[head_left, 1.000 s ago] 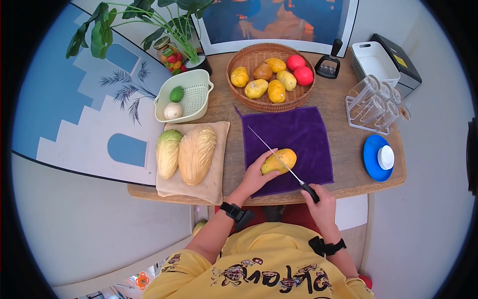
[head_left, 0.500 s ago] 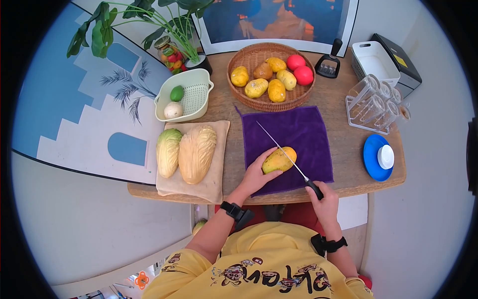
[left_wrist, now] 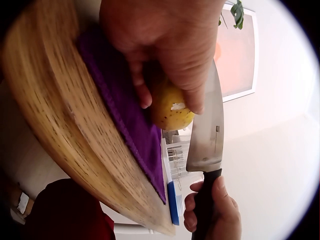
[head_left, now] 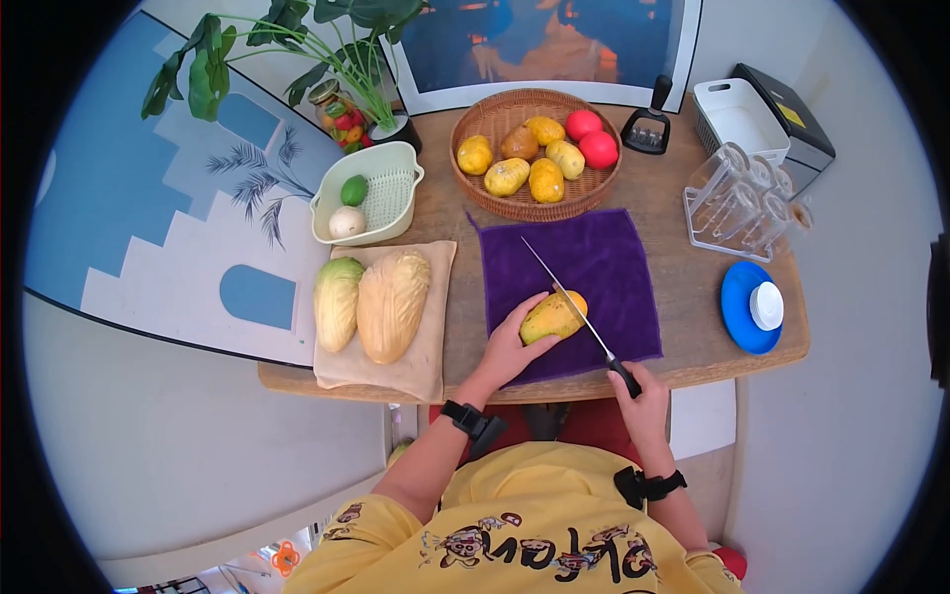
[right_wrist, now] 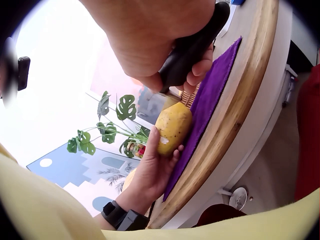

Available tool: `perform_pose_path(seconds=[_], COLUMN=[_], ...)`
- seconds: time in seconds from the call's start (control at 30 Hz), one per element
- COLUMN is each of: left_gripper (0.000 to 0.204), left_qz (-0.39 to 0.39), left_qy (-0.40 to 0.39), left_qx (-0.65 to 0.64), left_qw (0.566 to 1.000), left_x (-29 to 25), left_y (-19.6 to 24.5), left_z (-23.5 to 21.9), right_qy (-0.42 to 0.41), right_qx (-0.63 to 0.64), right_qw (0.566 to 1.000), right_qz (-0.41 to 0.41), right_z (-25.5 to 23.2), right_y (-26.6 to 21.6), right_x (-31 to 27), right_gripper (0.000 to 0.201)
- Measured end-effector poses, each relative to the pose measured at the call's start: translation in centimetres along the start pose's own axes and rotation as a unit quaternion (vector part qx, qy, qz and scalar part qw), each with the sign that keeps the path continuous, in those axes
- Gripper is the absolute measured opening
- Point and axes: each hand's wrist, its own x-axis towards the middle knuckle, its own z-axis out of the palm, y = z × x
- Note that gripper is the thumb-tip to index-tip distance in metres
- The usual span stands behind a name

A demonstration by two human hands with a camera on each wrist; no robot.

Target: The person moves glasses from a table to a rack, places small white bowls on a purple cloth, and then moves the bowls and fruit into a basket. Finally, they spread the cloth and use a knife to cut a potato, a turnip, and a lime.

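A yellow speckled fruit [head_left: 551, 318] lies on the purple cloth [head_left: 623, 287]. My left hand [head_left: 507, 346] grips it from the left, fingers over the far side and thumb near; in the left wrist view the fruit [left_wrist: 171, 107] shows under the hand [left_wrist: 165, 45]. My right hand [head_left: 645, 404] holds the black handle of a long knife [head_left: 592, 331]. The blade crosses over the right part of the fruit, tip pointing away to the upper left. Whether it cuts into the skin I cannot tell. In the right wrist view the right hand [right_wrist: 155, 40] wraps the handle [right_wrist: 185, 57].
Behind the cloth stands a wicker basket [head_left: 465, 188] of yellow and red produce. At left are two cabbages [head_left: 393, 307] on a beige cloth and a pale green basket [head_left: 396, 198]. To the right are a glass rack [head_left: 727, 243] and a blue plate [head_left: 737, 322].
The knife has shifted right and away across the fruit, and its tip has moved right. The fruit has turned slightly under my left hand, which keeps its grip.
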Motion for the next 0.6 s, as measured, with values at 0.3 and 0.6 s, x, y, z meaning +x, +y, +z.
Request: perform_pose_path(seconds=[0.3, 0.6], left_gripper=[0.066, 0.064], left_qz=[-0.005, -0.039], left_qy=[0.022, 0.019], left_qx=[-0.059, -0.124], left_qw=[0.998, 0.991], left_x=[0.3, 0.4], left_y=[-0.7, -1.1], left_z=[0.1, 0.1], right_qy=[0.043, -0.03], right_qx=[-0.044, -0.04], right_qw=[0.998, 0.995], right_qz=[-0.029, -0.085], right_z=[-0.4, -0.2], right_y=[0.1, -2.4], right_x=[0.1, 0.5], right_gripper=[0.026, 0.024])
